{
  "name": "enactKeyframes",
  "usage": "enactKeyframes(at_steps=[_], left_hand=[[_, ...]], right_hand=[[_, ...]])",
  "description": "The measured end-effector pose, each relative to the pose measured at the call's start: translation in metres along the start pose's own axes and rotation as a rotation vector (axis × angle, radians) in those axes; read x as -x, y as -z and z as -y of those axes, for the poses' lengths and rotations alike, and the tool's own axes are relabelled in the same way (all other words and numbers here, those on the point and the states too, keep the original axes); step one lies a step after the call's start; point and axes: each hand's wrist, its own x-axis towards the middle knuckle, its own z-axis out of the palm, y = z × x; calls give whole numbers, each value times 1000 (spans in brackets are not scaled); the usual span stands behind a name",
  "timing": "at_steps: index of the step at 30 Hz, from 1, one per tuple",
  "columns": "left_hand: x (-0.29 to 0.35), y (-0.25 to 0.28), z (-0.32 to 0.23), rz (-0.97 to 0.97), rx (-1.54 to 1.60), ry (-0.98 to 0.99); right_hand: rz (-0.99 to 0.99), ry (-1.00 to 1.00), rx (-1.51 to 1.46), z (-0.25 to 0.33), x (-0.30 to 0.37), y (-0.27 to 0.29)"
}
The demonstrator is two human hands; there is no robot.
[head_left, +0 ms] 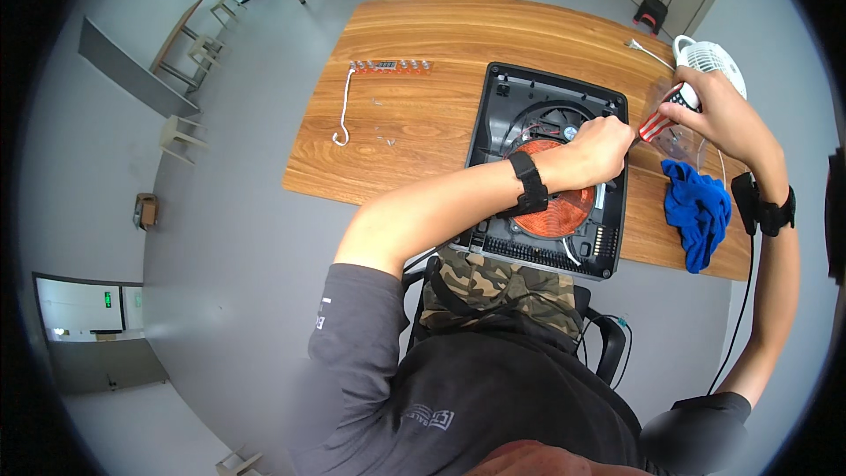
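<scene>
An opened induction cooker (478, 143) lies at the table's near edge, its black casing showing a round copper coil (557, 211) and a fan (571, 133). Across it reaches my left hand (606, 150), fingers closed at the casing's right edge; whatever they pinch is hidden. My right hand (724, 115) is wrapped around the handle of a screwdriver (654, 128) with red, white and black on its grip. The tool points down and left toward my left fingertips, and its tip is hard to see.
On the table's left lies a small circuit board (392, 67) with a white cable (345, 110), near several tiny screws (385, 140). To the right are a blue cloth (698, 211), a clear plastic container (679, 143) and a white fan (712, 60) with its cord.
</scene>
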Motion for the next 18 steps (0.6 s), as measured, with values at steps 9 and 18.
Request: enactKeyframes(at_steps=[9, 18], left_hand=[[0, 5, 6, 41, 8, 13], [1, 1, 11, 55, 32, 27]], right_hand=[[18, -6, 33, 6, -4, -2], [37, 28, 19, 6, -7, -5]])
